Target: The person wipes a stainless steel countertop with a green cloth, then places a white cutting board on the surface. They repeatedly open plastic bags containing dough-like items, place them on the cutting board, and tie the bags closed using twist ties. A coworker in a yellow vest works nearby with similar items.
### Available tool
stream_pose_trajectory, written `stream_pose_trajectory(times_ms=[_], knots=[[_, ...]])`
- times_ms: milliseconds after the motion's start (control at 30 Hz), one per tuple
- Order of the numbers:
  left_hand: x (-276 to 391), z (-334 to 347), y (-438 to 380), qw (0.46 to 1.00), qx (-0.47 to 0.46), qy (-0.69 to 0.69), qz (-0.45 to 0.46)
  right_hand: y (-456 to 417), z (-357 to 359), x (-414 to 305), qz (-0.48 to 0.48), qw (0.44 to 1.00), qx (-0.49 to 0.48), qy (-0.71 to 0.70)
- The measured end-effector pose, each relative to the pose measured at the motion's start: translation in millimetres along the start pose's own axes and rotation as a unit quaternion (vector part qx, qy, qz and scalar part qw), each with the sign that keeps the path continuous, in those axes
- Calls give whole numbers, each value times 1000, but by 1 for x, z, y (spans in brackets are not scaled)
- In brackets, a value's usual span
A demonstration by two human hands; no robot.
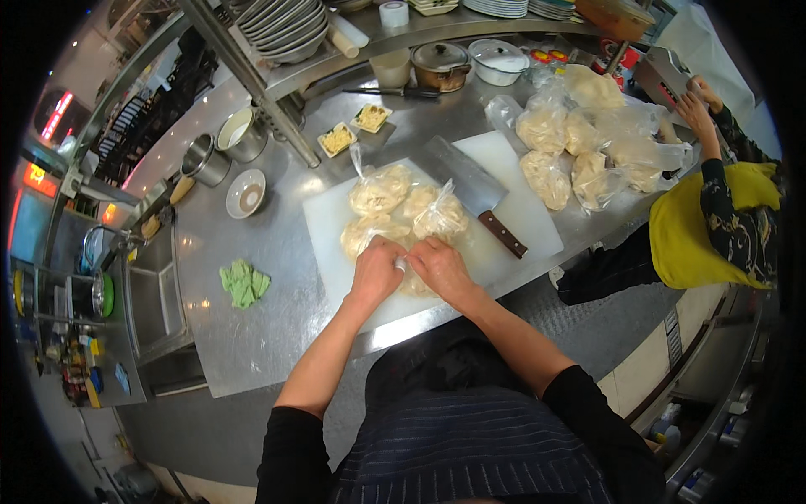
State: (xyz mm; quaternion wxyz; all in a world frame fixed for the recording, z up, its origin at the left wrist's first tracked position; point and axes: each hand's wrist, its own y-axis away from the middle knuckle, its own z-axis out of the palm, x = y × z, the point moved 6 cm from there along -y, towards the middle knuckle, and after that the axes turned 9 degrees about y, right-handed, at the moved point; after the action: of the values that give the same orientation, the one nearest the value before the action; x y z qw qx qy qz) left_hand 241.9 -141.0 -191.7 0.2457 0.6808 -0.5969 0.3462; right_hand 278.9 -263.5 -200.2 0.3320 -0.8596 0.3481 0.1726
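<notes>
My left hand [376, 268] and my right hand [442, 269] meet over a clear plastic bag of pale food [417, 285], pinching its gathered top between their fingers. The hands partly cover this bag. Three tied bags of the same kind lie just beyond: one at the back [379, 189], one by my left hand [362, 233] and one by my right hand [439, 211]. All rest on a white cutting board [327, 220]. A cleaver [469, 173] with a brown handle lies on the board's right part, away from my hands.
Several filled plastic bags [582, 138] are heaped at the right, near another person's hands [699, 107]. A green cloth [245, 283] and a white bowl [245, 193] sit left on the steel table [252, 340]. Pots [441, 66] stand behind; a sink [154, 296] is far left.
</notes>
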Motion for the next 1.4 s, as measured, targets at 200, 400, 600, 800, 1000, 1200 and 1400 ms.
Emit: stream_pose_trajectory(times_ms=[200,400,600,800,1000,1200,1400], knots=[[-28,12,5,987,-55,99,-115,9,1,-3,-9,1000,0,-13],[-9,6,11,995,-65,56,-51,12,10,4,-8,991,-107,-84],[8,-3,17,997,-9,42,66,18,32,30,108,909,-237,-326],[-22,12,11,989,-17,135,-57,26,37,38,267,788,-286,-475],[-24,28,24,953,35,296,-48,37,46,47,372,701,-238,-560],[-17,28,37,957,128,257,-47,33,35,42,298,796,-233,-473],[5,20,42,980,146,131,7,23,15,34,204,909,-179,-316]])
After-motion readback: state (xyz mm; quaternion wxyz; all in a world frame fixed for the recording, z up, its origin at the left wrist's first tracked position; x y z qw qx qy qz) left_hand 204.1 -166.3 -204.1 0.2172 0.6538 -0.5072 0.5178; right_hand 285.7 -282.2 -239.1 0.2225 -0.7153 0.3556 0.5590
